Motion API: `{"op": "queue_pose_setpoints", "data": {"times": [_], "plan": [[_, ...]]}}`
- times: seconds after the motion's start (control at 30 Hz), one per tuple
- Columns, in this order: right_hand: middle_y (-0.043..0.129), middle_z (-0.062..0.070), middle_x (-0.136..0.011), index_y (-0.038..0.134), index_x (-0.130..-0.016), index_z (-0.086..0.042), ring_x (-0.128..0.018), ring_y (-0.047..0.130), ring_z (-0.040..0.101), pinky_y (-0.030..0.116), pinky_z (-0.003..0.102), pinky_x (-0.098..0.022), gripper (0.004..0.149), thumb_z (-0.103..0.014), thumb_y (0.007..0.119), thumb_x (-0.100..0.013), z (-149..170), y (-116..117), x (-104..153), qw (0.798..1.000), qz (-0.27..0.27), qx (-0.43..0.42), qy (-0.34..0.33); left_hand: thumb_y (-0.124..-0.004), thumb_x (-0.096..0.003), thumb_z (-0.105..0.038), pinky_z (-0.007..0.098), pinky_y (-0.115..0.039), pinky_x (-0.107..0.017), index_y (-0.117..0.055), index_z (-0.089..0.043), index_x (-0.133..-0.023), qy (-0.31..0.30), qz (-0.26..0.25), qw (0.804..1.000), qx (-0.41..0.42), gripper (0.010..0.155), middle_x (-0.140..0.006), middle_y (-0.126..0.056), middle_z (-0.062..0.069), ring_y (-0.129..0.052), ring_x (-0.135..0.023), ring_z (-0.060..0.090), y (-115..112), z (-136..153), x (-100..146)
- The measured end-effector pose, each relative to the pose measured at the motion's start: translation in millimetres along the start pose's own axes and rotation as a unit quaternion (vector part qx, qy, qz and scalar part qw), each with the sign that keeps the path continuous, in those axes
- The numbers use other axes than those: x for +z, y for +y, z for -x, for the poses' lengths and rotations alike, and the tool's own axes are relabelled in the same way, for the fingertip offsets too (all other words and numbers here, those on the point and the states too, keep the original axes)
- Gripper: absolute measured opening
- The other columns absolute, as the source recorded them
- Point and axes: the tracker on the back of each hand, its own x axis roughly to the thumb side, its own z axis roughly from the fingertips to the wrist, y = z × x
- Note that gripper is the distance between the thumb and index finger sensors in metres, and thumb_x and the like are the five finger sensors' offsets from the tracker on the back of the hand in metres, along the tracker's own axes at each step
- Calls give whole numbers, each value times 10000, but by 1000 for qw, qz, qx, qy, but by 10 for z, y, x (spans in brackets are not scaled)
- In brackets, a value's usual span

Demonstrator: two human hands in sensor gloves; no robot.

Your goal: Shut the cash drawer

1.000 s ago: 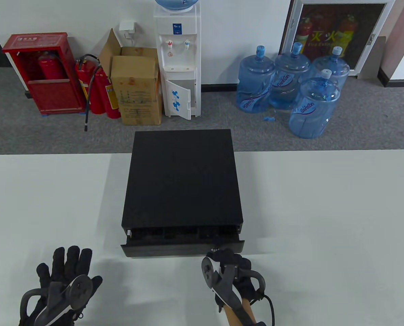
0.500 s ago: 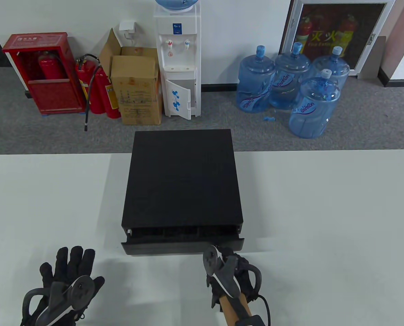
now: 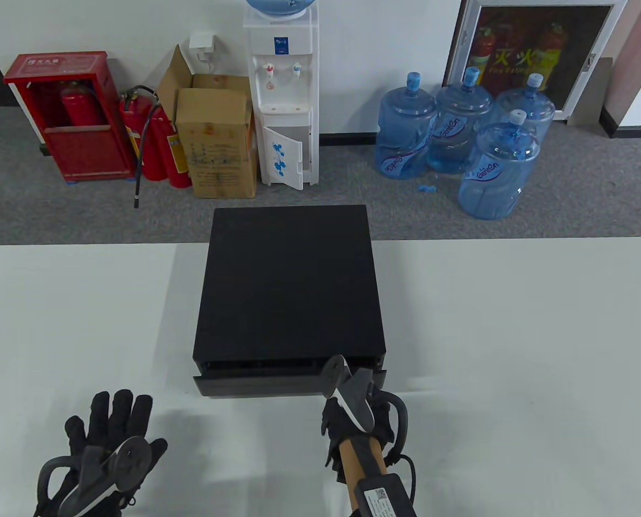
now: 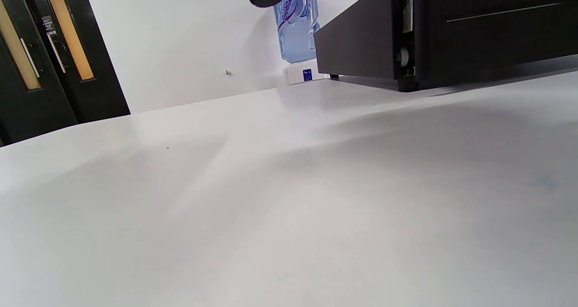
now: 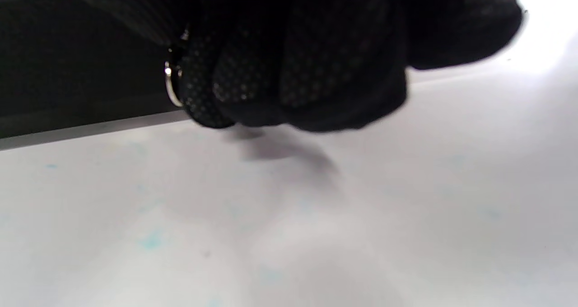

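Note:
The black cash drawer box stands mid-table. Its drawer front sticks out only a narrow way at the near side. My right hand presses against the right part of the drawer front, fingers curled in a loose fist and empty. A small metal key ring hangs at the drawer front beside the knuckles. My left hand rests flat on the table to the left of the drawer, fingers spread, holding nothing. The left wrist view shows the drawer's left corner.
The white table extends wide on both sides. Behind it on the floor stand a water dispenser, a cardboard box, red fire extinguishers and several blue water jugs.
My right hand has moved forward against the drawer front, and the drawer has slid most of the way into the box. The left hand has stayed in place.

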Motion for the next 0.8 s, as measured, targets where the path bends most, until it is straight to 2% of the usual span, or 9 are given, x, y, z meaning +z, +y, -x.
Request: {"op": "queue_pose_setpoints", "data": {"times": [0.3, 0.8], "plan": [[997, 11, -503, 909, -638, -255, -251, 995, 125, 877, 393, -291, 434, -513, 630, -428, -83, -18, -89, 1000, -1, 13, 20, -439, -498, -698, 742, -330, -762, -229, -315, -1189, -6, 1, 1000, -5, 817, -1304, -321, 107, -273, -1199, 451, 2, -30, -11], [995, 21, -513, 902, -651, -247, -257, 997, 130, 878, 397, -292, 436, -507, 628, -433, -52, -172, -21, 1000, -16, 6, 25, -439, -499, -698, 743, -329, -761, -230, -313, -1190, -14, 3, 1000, -8, 818, -1305, -333, 105, -275, -1200, 450, 1, -61, -19]]}}
